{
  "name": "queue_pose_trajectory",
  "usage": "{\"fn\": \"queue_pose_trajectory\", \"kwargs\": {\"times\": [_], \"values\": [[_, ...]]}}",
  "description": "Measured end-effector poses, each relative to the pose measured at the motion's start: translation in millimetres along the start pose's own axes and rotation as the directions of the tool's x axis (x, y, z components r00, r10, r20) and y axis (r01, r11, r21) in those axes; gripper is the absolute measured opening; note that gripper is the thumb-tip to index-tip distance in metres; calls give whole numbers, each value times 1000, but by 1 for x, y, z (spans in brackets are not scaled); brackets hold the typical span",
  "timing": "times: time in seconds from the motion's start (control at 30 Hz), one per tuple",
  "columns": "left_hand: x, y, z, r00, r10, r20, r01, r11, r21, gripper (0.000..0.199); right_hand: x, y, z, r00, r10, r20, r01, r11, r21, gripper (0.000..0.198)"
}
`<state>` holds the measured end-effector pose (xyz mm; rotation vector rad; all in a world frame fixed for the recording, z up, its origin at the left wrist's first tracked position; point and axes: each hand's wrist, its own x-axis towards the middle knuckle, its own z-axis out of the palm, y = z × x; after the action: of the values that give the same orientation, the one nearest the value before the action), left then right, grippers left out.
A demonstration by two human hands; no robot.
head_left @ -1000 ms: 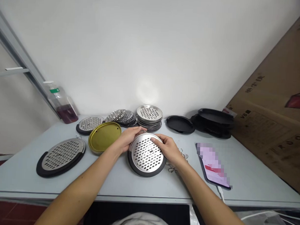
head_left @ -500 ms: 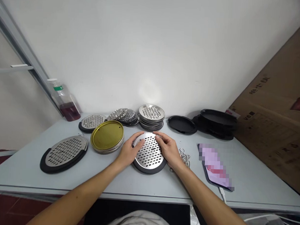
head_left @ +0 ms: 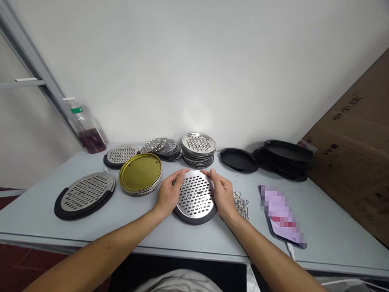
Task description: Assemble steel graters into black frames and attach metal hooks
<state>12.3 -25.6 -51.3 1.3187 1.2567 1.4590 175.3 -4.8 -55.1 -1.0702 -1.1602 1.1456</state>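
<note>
A round slotted metal disc (head_left: pixel 196 196) with a black rim piece along its near edge lies on the table in front of me. My left hand (head_left: pixel 170 191) is wrapped about its left side, with the thumb along the upper left edge. On the opposite side my right hand (head_left: pixel 223 193) grips the edge, thumb near the top and fingers curled around the back. Part of the rim is hidden under both hands. Just beyond the disc stands a stack of silver plates (head_left: pixel 198 148). Small metal rings and hooks (head_left: pixel 241 205) lie beside my right wrist.
To the left are gold plates in a stack (head_left: pixel 140 173) and two similar black-rimmed discs, one nearer (head_left: pixel 86 194) and one farther (head_left: pixel 121 155). Black round trays (head_left: pixel 285 155) sit at the back right, near a cardboard box (head_left: pixel 363 156). A phone (head_left: pixel 283 217) and a bottle (head_left: pixel 91 136) are also there.
Both thumbs have shifted from the disc's top face out to its edges. The disc stays in place between my hands. The view has tilted slightly.
</note>
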Motion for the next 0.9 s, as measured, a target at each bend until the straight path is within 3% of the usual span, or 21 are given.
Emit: {"fn": "queue_pose_trajectory", "kwargs": {"times": [0.2,0.37,0.47,0.57,0.67,0.8,0.9], "values": [[-1,5,1,999,47,5,-48,997,66,32,0,1,0,1000,-20,-4,20,1000,5,46],[-2,9,-9,979,136,153,-168,962,216,40,3,-3,-2,999,16,28,-17,999,39,33],[-3,12,-20,932,198,305,-310,870,384,75,6,-7,-5,999,45,11,-46,994,102,33],[-8,15,-29,860,183,476,-441,735,515,105,10,-11,-10,998,55,-39,-49,989,139,34],[-14,15,-32,813,178,555,-529,623,576,113,12,-10,-14,996,74,-58,-63,983,173,36],[-19,11,-25,811,189,554,-557,540,631,113,12,-7,-13,996,75,-54,-65,983,172,38],[-22,10,-18,783,262,564,-617,446,649,112,10,-6,-8,996,72,-50,-62,983,172,38]]}}
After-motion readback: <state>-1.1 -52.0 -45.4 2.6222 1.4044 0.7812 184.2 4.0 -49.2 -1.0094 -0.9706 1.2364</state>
